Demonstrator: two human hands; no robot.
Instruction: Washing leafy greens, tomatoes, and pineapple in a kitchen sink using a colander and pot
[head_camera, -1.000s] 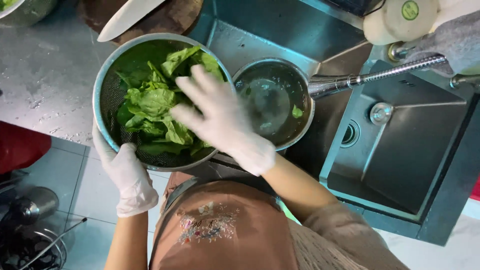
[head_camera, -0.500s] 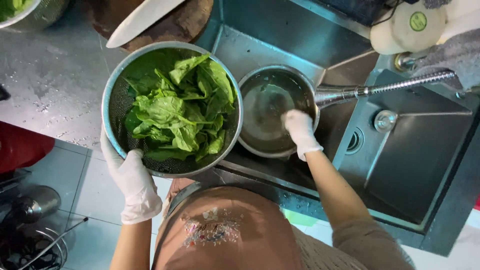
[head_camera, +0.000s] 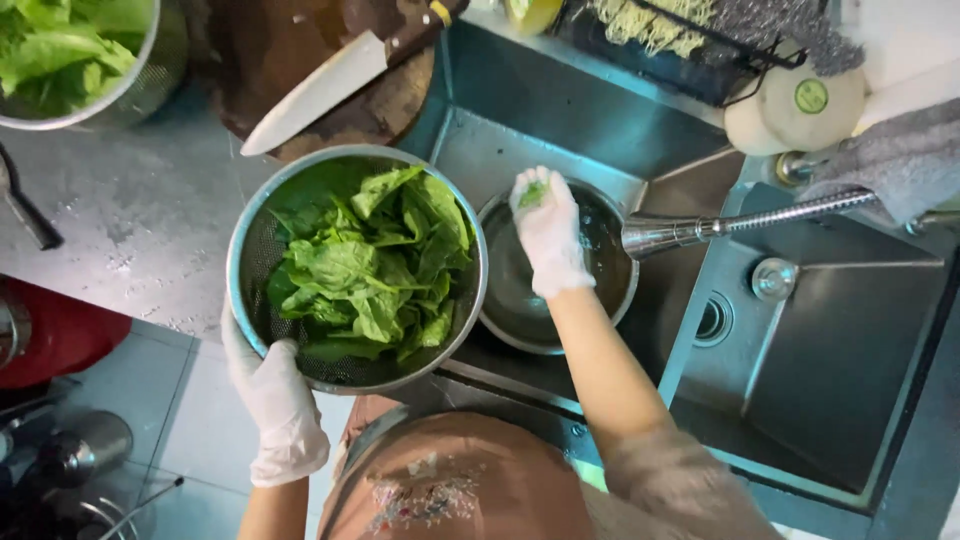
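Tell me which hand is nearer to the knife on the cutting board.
Right. The right hand is over the metal bowl in the sink, closer to the knife; the left hand grips the colander rim, farther away.

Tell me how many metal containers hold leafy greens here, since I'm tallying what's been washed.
2. A round metal mesh colander full of green leaves, held by the gloved left hand beside the sink; a second metal bowl of greens at the top left corner, partly out of frame.
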